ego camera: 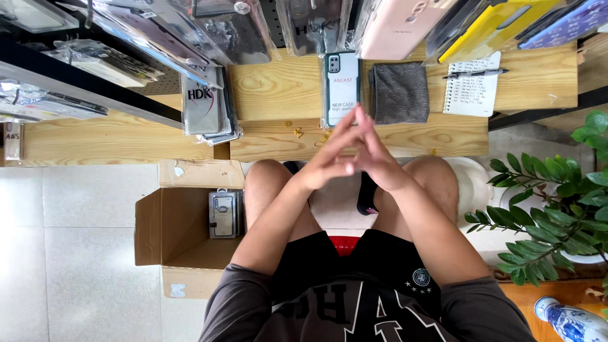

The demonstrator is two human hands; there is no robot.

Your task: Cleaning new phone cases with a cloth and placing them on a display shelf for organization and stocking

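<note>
A seated person in black shorts and a dark grey printed shirt presses both hands together over the knees, at the near edge of a pale pine plank table (pixel 266 88). The left hand (pixel 332 155) and right hand (pixel 380 158) meet palm to palm with fingers extended and tips crossing; neither grasps anything.

Just beyond the fingertips, flat on the table, lies a dark green phone case in a clear plastic sleeve (pixel 342 85), close to the hands but not touched by them. Just beside it on the right rests a folded grey cloth (pixel 399 93), and further right a white spiral notepad (pixel 472 85) with a black pen (pixel 475 74) laid across its top. To the left, a stack of clear sleeved packs (pixel 206 104) overhangs the table edge.

More packaged cases in pink, yellow and blue hang along the top of the view. On the white tiled floor by the left knee stands an open brown cardboard box (pixel 168 228) holding 1 upright packaged grey case (pixel 223 214). A green leafy plant (pixel 557 202) fills the right side.
</note>
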